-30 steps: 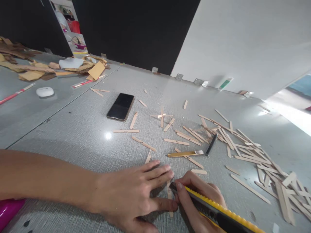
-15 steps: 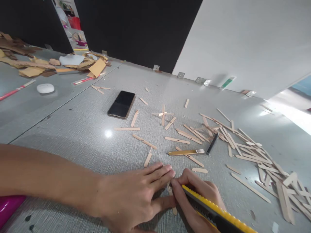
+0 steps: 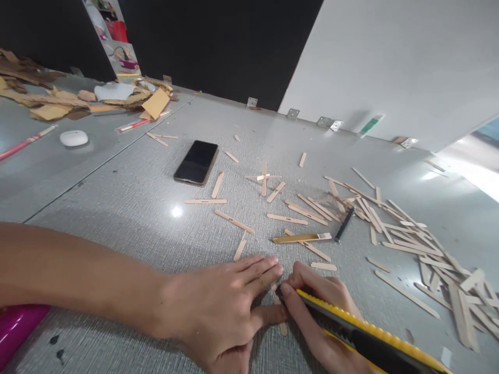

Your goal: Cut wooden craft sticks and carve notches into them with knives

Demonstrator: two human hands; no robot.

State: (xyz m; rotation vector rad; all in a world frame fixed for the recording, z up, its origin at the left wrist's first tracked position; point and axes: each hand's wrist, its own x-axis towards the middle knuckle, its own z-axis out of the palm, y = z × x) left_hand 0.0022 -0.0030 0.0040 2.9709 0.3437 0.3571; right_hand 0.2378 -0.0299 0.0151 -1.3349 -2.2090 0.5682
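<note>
My right hand (image 3: 331, 293) is wrapped round a yellow and black utility knife (image 3: 362, 332), its front end pointing down at a wooden craft stick (image 3: 283, 329) on the table. My left hand (image 3: 222, 306) lies flat with fingers stretched out, its fingertips and thumb against that stick and partly hiding it. Whether the blade touches the wood is hidden by my fingers. Beyond my hands lie a craft stick with a slit (image 3: 234, 222), another slitted stick (image 3: 287, 219) and a gold-coloured tweezer-like tool (image 3: 298, 238).
A phone (image 3: 197, 162) lies beyond my left hand. A dark pen-like tool (image 3: 344, 224) and a heap of craft sticks (image 3: 413, 247) are to the right. Torn cardboard (image 3: 50, 111) and a white earbud case (image 3: 74, 138) lie far left. Black and white panels (image 3: 370, 62) stand behind.
The view has shifted slightly. My right hand and the knife have moved a little along the stick, and my left hand stays flat by it.
</note>
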